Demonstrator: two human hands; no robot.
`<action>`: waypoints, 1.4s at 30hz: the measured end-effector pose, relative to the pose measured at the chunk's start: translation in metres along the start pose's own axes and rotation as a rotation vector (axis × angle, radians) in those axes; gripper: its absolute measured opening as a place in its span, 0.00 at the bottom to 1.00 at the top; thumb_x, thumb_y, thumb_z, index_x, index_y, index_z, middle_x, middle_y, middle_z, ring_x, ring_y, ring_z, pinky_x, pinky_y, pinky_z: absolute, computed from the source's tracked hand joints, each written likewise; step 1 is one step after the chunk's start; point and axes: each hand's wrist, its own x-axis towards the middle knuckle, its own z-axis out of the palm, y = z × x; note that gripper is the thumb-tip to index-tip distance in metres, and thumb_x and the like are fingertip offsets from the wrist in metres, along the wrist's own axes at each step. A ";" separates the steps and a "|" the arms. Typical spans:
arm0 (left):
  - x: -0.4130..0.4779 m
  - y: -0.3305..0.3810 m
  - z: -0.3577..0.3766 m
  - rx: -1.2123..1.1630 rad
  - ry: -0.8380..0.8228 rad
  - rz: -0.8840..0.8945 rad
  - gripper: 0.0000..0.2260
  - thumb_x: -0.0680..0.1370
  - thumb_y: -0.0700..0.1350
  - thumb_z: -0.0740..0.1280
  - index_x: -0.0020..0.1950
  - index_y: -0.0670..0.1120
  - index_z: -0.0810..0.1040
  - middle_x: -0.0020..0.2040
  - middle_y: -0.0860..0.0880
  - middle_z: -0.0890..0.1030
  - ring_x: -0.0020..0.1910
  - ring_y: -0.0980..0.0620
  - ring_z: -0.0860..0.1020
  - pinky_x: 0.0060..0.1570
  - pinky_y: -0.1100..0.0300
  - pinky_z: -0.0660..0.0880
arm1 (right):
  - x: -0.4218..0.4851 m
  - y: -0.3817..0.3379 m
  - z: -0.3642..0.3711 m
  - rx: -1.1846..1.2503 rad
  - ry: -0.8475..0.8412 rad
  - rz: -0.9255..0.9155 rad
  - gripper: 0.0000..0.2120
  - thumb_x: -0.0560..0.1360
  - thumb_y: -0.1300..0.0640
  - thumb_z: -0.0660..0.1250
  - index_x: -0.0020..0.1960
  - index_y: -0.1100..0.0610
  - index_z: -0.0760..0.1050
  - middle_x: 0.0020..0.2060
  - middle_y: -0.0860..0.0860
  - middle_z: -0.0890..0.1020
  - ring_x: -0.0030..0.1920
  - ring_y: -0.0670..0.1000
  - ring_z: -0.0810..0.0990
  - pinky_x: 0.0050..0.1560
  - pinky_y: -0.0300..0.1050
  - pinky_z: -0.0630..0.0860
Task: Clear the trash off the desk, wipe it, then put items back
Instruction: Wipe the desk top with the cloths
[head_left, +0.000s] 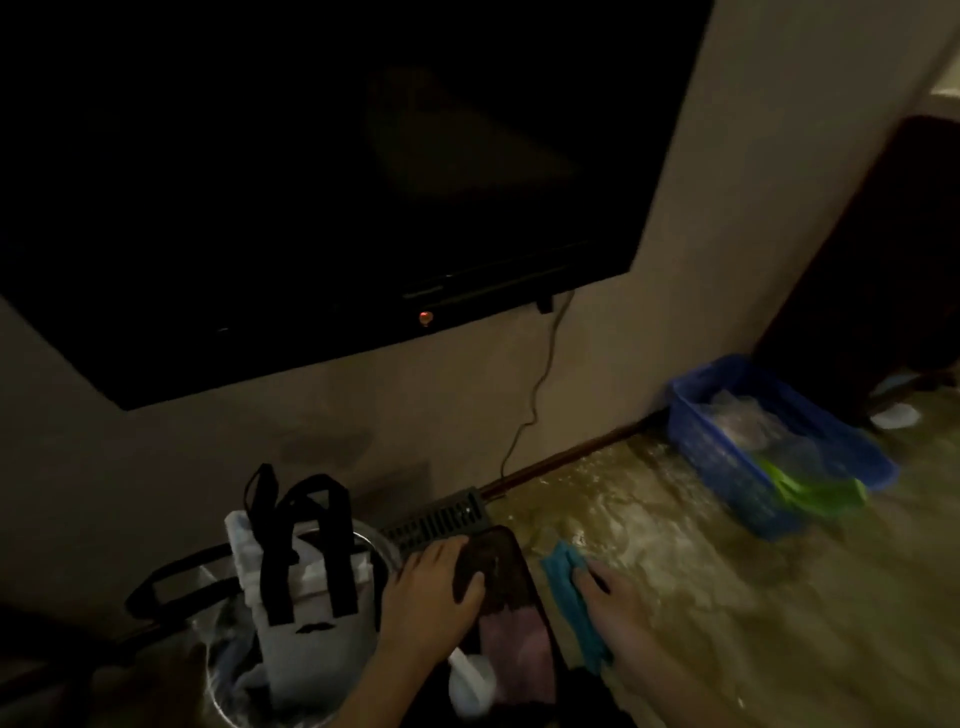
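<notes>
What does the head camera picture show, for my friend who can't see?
In dim light, a person's right hand presses a teal cloth on the wooden desk, while the left hand grips a dark brown object beside it. A grey bag with black straps stands left, a blue basket sits far right, and a dark screen hangs above.

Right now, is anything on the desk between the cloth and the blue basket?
Nothing visible. The right hand presses the cloth on the desk, and the stretch to the blue basket looks bare. The only close obstacle lies the other way: the brown box the left hand grips.
</notes>
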 end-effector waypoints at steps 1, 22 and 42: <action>0.010 -0.001 0.001 -0.014 0.012 -0.055 0.22 0.79 0.61 0.56 0.72 0.57 0.64 0.67 0.57 0.71 0.63 0.55 0.72 0.58 0.59 0.71 | 0.019 -0.009 0.003 -0.033 -0.053 -0.004 0.10 0.81 0.57 0.58 0.57 0.54 0.76 0.44 0.51 0.80 0.39 0.46 0.78 0.27 0.29 0.70; 0.041 0.028 0.030 -0.053 0.155 -0.816 0.21 0.78 0.59 0.54 0.70 0.54 0.67 0.66 0.54 0.73 0.62 0.51 0.73 0.61 0.57 0.68 | 0.192 -0.050 0.083 -1.010 -0.810 -0.343 0.19 0.78 0.59 0.63 0.68 0.61 0.69 0.58 0.57 0.78 0.48 0.51 0.77 0.37 0.35 0.69; 0.036 0.008 -0.005 0.011 0.076 -0.262 0.20 0.79 0.57 0.57 0.69 0.53 0.67 0.65 0.54 0.73 0.59 0.52 0.75 0.53 0.59 0.71 | 0.116 -0.065 0.064 -0.557 -0.516 -0.375 0.09 0.77 0.65 0.64 0.56 0.61 0.75 0.47 0.55 0.78 0.51 0.54 0.78 0.47 0.41 0.73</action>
